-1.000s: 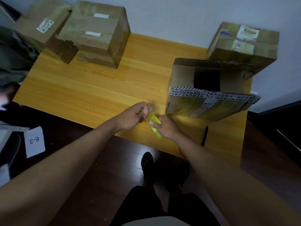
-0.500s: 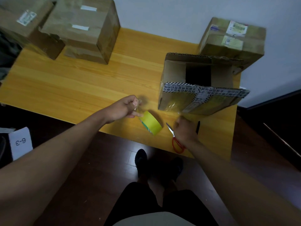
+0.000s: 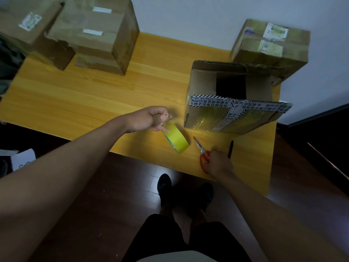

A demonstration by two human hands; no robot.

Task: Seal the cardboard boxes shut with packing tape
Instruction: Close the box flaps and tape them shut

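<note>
- The left hand (image 3: pixel 149 119) pinches the pulled tape end just above the yellow tape roll (image 3: pixel 176 138); keep that strip taut.
- The right hand (image 3: pixel 219 163), right of the roll, curls round the red scissors (image 3: pixel 204 157); cut close to the roll.
- The open box (image 3: pixel 230 99) waits behind it.

Yellow wooden table (image 3: pixel 113 95), set against a pale wall. Open cardboard box (image 3: pixel 232 103) toward the right side, flaps up, printed tape along its near edge. Behind that box, a closed taped box (image 3: pixel 272 48) with labels. Far left of it, two more closed boxes (image 3: pixel 98 35), (image 3: pixel 34 29) side by side. In front of it, near the table's edge: yellow tape roll (image 3: pixel 176 138), red-handled scissors (image 3: pixel 203 154), black pen (image 3: pixel 230 149).
</note>
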